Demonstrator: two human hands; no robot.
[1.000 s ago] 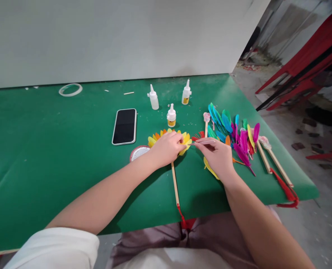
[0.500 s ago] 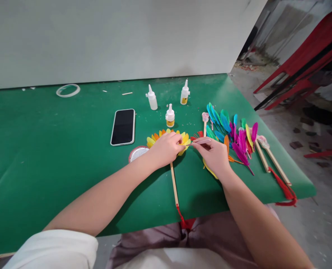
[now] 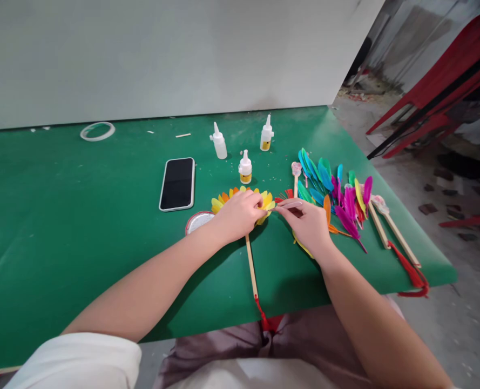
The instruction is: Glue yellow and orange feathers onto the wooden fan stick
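Observation:
My left hand [image 3: 240,215] lies with curled fingers pressed on a fan of yellow and orange feathers [image 3: 223,199] mounted on a wooden stick [image 3: 251,267] with a red tassel at its near end. My right hand [image 3: 309,224] pinches a thin pinkish tool, probably tweezers [image 3: 290,205], whose tip points left at the fan's right edge. A yellow feather [image 3: 302,246] lies under my right wrist. A small round lid [image 3: 197,220] sits just left of my left hand.
A pile of coloured feathers [image 3: 332,189] and two more sticks with red tassels [image 3: 393,235] lie to the right. Three small glue bottles [image 3: 245,167] stand behind the fan. A black phone [image 3: 177,182] and a tape ring [image 3: 97,131] rest on the green table [image 3: 61,216].
Both hands stay nearly still at the fan. My right hand has edged slightly left, bringing the tool's tip closer to the feathers.

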